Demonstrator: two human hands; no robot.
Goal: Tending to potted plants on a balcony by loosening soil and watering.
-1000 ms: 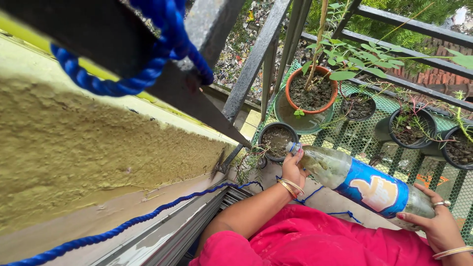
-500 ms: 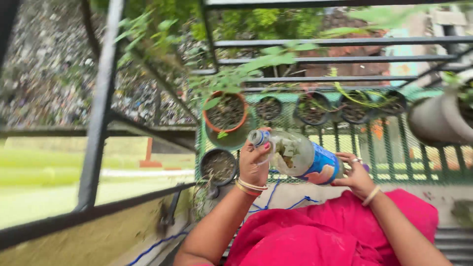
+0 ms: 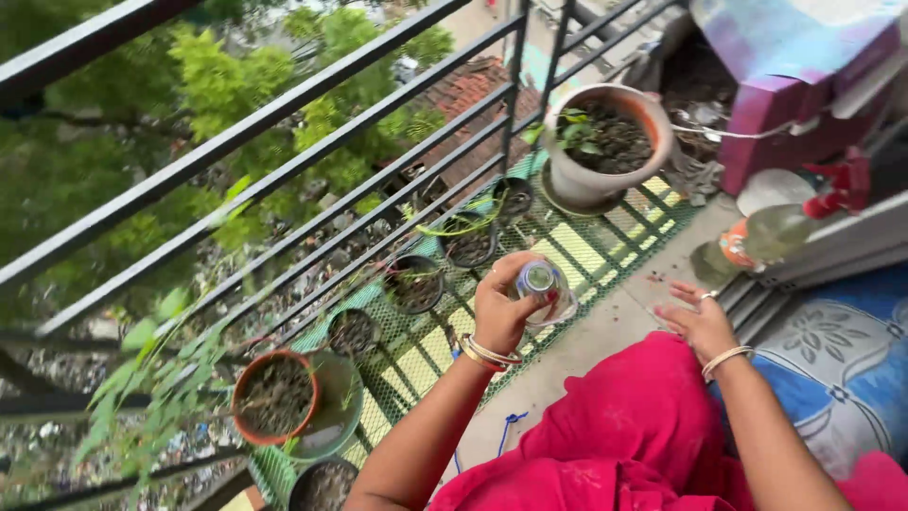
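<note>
The left hand point(image 3: 504, 308) is gripping a clear plastic bottle point(image 3: 541, 287) upright above the green mesh point(image 3: 586, 251) by the railing. The right hand point(image 3: 698, 317) is resting open, fingers spread, on the pink cloth point(image 3: 624, 426).

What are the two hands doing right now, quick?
Left hand: closed around the clear plastic bottle, held up by its neck end.
Right hand: open, fingers spread, holding nothing, above the pink cloth.
</note>
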